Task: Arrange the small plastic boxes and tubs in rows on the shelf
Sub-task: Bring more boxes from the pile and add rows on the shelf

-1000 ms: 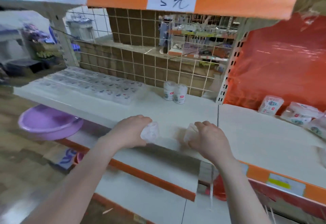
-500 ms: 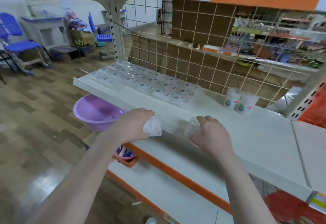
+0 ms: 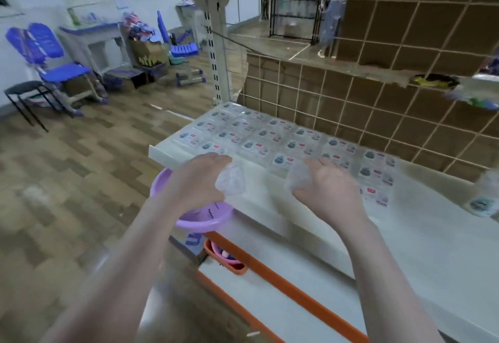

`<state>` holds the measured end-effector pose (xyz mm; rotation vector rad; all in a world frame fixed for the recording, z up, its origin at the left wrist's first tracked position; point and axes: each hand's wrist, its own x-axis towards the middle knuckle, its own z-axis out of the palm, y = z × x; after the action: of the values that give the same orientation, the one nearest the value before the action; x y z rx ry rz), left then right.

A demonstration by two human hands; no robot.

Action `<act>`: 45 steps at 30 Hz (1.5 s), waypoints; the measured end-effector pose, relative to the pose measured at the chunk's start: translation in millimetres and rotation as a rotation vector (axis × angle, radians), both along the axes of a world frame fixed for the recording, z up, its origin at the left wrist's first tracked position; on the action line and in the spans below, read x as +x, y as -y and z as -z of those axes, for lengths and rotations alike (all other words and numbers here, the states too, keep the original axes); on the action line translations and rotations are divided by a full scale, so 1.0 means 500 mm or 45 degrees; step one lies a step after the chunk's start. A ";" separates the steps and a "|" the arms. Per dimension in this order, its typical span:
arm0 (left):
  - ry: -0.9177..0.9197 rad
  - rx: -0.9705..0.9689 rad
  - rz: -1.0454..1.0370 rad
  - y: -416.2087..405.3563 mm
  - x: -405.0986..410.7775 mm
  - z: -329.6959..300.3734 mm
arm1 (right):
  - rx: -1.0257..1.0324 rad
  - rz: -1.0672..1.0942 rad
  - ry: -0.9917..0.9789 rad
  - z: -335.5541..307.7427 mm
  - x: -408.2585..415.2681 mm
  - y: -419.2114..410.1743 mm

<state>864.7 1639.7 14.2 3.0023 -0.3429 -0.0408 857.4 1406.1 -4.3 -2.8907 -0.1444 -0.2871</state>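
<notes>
A white shelf [image 3: 421, 237] runs from the left end near the middle of the view out to the right, backed by a wire grid [image 3: 378, 116] with brown cardboard behind it. Below its front edge sits a lower shelf [image 3: 283, 313] with an orange strip along its front. A purple basin [image 3: 199, 221] rests under the left end of the upper shelf, partly hidden by the left forearm, and a small orange basket [image 3: 229, 264] sits just below it. Off to the left, on the wood-pattern floor, stands a blue chair [image 3: 51, 59].

Flat clear boxes [image 3: 270, 137] with printed labels lie in tidy rows over the back left part of the shelf, touching one another, reaching from the left end toward the middle. At the right edge of the view a blurred clear tub [image 3: 483, 197] stands on the shelf, apart from the rows.

The left hand [image 3: 199, 180] is over the front edge near the shelf's left end, its fingers curled round a small clear box [image 3: 231, 179]. The right hand [image 3: 332, 189] is just beside it to the right, above the front of the shelf, fingers curled round a second clear box [image 3: 298, 178]. Both held boxes are just in front of the front row; blur hides whether they touch the shelf.
</notes>
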 end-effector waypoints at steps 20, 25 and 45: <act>-0.123 -0.010 0.423 -0.180 0.301 0.004 | -0.109 0.269 -0.181 0.060 0.102 -0.242; -0.139 -0.010 0.548 -0.200 0.326 0.008 | -0.178 0.387 -0.319 0.059 0.107 -0.271; -0.173 -0.084 0.625 -0.228 0.371 0.005 | 0.895 0.483 -0.026 0.047 0.090 -0.282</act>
<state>1050.1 1753.7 11.8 2.7543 -1.0283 -0.2686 902.4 1547.1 -27.6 -2.1978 0.4281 -0.2971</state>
